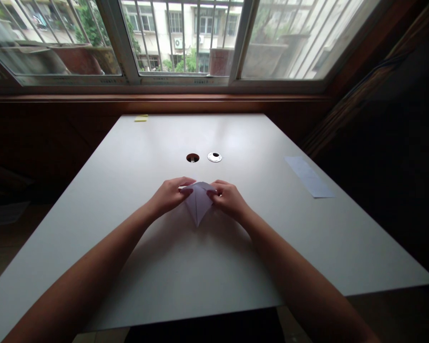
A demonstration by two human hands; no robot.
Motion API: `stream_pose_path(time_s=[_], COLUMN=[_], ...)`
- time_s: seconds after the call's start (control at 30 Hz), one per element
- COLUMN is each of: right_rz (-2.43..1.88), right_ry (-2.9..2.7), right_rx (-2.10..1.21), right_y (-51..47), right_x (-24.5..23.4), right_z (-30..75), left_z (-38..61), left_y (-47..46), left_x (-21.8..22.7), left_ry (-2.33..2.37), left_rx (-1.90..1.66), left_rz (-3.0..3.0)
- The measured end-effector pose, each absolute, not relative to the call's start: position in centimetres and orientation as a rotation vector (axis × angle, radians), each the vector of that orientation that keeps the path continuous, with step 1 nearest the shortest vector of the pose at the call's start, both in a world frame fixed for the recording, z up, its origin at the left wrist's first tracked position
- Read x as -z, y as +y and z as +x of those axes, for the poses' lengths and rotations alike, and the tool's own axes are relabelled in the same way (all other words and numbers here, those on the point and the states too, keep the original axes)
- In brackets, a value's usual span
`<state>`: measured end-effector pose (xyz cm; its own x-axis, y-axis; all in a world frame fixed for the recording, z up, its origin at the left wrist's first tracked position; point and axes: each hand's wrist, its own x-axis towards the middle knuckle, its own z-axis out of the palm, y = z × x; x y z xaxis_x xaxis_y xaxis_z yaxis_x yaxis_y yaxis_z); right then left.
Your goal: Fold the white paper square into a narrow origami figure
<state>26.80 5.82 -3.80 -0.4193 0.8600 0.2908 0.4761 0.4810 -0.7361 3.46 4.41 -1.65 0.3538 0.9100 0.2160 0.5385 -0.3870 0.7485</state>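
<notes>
1. A person's left hand and right hand pinch a folded white paper at opposite sides, thumbs on the near face, over a white desk.
2. The paper sits roughly midway between the desk's left and right edges, its point aimed at the near edge; whether the tip touches the surface cannot be told.
3. The piece looks light and thin, likely stiffer along its centre crease but easily bent or torn; the two upper side corners appear the safest hold, with gentle fingertip pressure.
4. Beyond the hands, toward the far edge, a round hole and a ring-shaped cover sit side by side.
5. A pale paper strip lies along the right edge; yellow slips rest near the far left corner.
</notes>
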Motion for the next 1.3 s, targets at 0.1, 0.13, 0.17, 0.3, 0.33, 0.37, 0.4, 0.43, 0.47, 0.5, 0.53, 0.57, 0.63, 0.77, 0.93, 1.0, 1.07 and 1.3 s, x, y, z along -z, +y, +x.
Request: stream_pose_path(time_s=[0.1, 0.13, 0.17, 0.3, 0.33, 0.37, 0.4, 0.43, 0.47, 0.5, 0.53, 0.57, 0.63, 0.77, 0.93, 1.0, 1.07, 1.3], right_rz=[-1.105, -1.116, -1.128, -1.123, -1.109, -1.092, -1.078, -1.066, -1.056, -1.048, -1.039, -1.031, -1.017, -0.986, -1.027, -1.013, -0.984, -0.944], right_ry=[-2.091, -2.104, -2.122, -2.217, -2.239, -2.260, -2.274, -2.283, -2.288, -2.286, -2.284, -2.279, -2.254, -2.174, -2.126, -2.152, -2.181, -2.243], right_rx=[-0.700, -0.676, -0.651, -0.594, -0.595, -0.601, -0.610, -0.620, -0.632, -0.645, -0.660, -0.676, -0.714, -0.839, -0.944, -0.943, -0.951, -1.016], right_y=[5.6, 5.5, 5.4, 5.3, 5.4, 5.5, 5.5, 5.6, 5.7, 5.8, 6.0, 6.1, 6.3, 6.4, 6.1, 6.0, 5.9, 6.1], right_x=[3.6, 3.6, 3.5, 3.3, 3.4, 3.4, 3.5, 3.6, 3.6, 3.7, 3.8, 3.9, 4.0, 4.2, 3.7, 3.4, 3.3, 3.7], right_z=[26.7, 26.7, 26.8, 27.1, 27.2, 27.3, 27.4, 27.5, 27.5, 27.6, 27.7, 27.7, 27.7, 27.7, 27.5, 27.3, 27.2, 27.5], left_z=[3.6, 3.6, 3.7, 3.7, 3.6, 3.6, 3.5, 3.4, 3.3, 3.2, 3.1, 3.1, 3.0, 3.2, 3.7, 3.7, 3.7, 3.2], left_y=[4.6, 4.5, 4.5, 4.4, 4.4, 4.4, 4.5, 4.6, 4.7, 4.8, 4.9, 5.0, 5.0, 4.6, 3.9, 3.7, 3.5, 3.6], left_x=[1.7, 1.7, 1.7, 1.5, 1.4, 1.4, 1.4, 1.5, 1.5, 1.5, 1.5, 1.5, 1.5, 1.5, 1.9, 2.1, 2.2, 3.0], left_ry=[1.223, 1.204, 1.182, 1.127, 1.124, 1.124, 1.125, 1.128, 1.129, 1.127, 1.125, 1.122, 1.125, 1.150, 1.221, 1.222, 1.211, 1.178], left_rx=[-0.788, -0.779, -0.773, -0.723, -0.706, -0.691, -0.679, -0.670, -0.662, -0.654, -0.650, -0.649, -0.657, -0.686, -0.782, -0.804, -0.818, -0.857], left_rz=[2.115, 2.130, 2.141, 2.161, 2.160, 2.152, 2.138, 2.118, 2.095, 2.070, 2.047, 2.027, 1.993, 1.963, 1.997, 2.007, 2.003, 1.999])
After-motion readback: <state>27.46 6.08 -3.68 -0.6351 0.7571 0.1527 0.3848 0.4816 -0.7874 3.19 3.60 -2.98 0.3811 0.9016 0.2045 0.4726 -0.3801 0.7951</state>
